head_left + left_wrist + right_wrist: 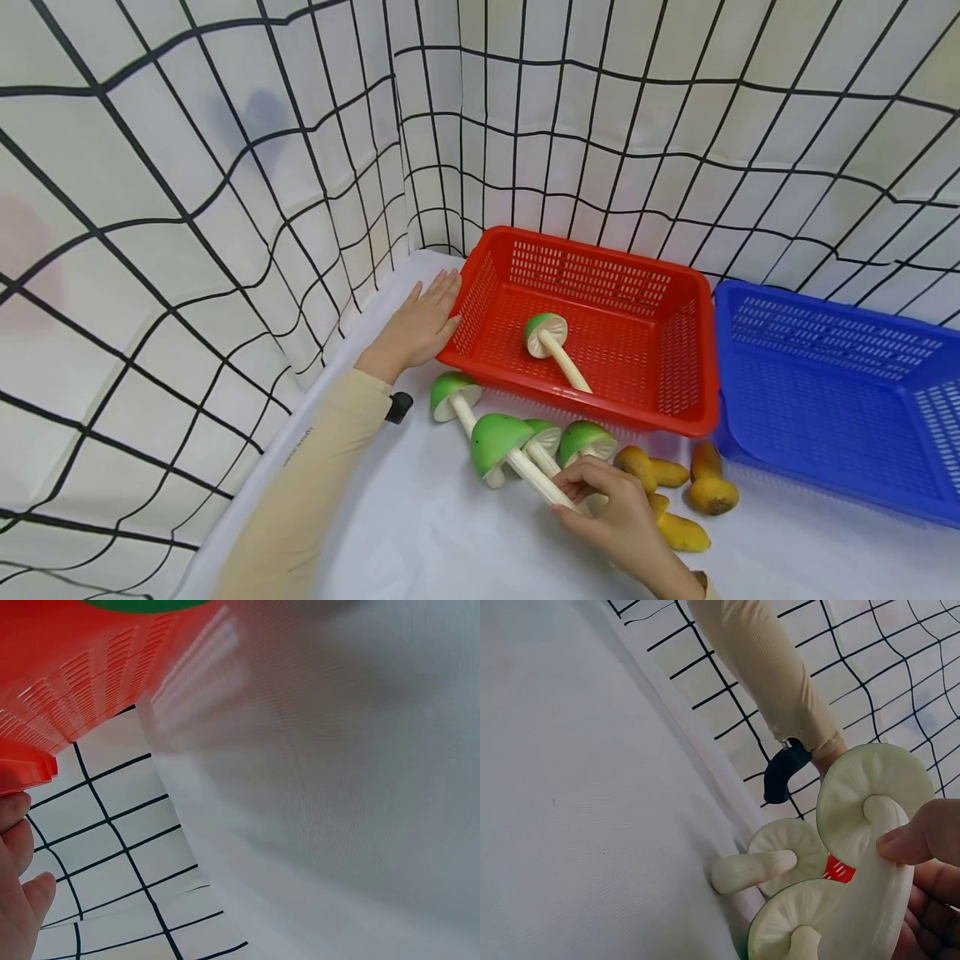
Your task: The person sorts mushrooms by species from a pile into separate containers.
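My right hand (618,517) pinches the stem of a green-capped toy mushroom (498,443) between thumb and fingers, its cap pointing to the left. In the right wrist view the thumb presses on the pale stem of this mushroom (876,862), just below the cap. More green-capped mushrooms (453,393) lie beneath and beside it on the white cloth. My left hand (422,327) lies with extended fingers against the left side of the red basket (585,400). Inside that basket is one green-capped mushroom (558,350).
A blue basket (810,400) stands right of the red one. Several yellow-brown toy mushrooms (682,532) lie on the white cloth (420,533) beside my right hand. White walls with a black grid (330,200) rise at the left and back.
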Motion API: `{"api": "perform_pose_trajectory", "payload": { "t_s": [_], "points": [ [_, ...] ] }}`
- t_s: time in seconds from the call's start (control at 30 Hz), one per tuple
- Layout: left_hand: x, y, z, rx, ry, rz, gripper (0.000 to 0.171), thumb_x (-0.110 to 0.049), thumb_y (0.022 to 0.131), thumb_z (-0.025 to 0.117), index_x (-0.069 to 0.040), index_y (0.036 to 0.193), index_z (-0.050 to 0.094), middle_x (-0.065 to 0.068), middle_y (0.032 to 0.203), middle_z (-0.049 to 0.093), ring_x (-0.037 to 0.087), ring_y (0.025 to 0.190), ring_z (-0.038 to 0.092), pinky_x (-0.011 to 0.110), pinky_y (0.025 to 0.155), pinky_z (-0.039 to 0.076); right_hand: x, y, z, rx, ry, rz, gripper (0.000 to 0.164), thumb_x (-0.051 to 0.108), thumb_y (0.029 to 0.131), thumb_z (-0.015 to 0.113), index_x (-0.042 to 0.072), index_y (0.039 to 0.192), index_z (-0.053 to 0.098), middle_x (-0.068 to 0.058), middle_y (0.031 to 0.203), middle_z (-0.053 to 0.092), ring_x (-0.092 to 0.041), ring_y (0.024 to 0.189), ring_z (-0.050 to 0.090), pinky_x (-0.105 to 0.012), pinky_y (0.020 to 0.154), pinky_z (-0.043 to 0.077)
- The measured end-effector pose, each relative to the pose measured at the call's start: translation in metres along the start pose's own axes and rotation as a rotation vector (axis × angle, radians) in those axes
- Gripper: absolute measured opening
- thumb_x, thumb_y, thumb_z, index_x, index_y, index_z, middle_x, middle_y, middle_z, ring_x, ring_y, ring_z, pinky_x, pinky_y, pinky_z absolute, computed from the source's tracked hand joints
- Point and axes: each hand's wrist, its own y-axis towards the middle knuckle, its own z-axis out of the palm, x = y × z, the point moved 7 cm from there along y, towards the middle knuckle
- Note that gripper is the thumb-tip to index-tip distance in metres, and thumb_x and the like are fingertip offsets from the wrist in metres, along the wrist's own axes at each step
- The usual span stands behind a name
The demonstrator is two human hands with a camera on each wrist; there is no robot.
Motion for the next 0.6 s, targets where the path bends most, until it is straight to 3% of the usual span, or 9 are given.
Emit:
{"api": "perform_pose_trajectory", "payload": {
  "t_s": [0.23,0.53,0.6],
  "points": [
    [0.000,0.000,0.001,0.005,0.021,0.005,0.060,-0.028,0.101,0.032,0.001,0.149,0.012,0.012,0.157,0.006,0.023,0.144,0.000,0.043,0.115,0.001,-0.003,0.001,-0.008,0.047,0.141,0.088,0.025,-0.004,0.070,0.079,0.007,0.090,0.069,0.000,0.087,0.064,-0.007,0.071,0.059,-0.029,0.061,0.055],
    [0.000,0.003,0.001,0.001,0.030,0.012,0.059,-0.028,0.101,0.032,0.001,0.149,0.013,0.012,0.157,0.009,0.023,0.144,0.001,0.043,0.115,0.002,-0.002,0.006,-0.020,0.101,0.276,0.117,0.021,-0.007,0.075,0.074,-0.001,0.094,0.067,0.000,0.092,0.063,-0.010,0.074,0.059,-0.027,0.066,0.054],
    [0.000,0.002,0.001,-0.002,0.028,0.012,0.059,-0.027,0.101,0.032,0.002,0.149,0.014,0.013,0.157,0.009,0.023,0.144,0.002,0.043,0.115,0.002,-0.003,0.008,-0.023,0.109,0.291,0.155,0.020,-0.006,0.075,0.074,-0.003,0.094,0.066,0.001,0.092,0.064,-0.011,0.075,0.060,-0.027,0.067,0.055]
  ]
}}
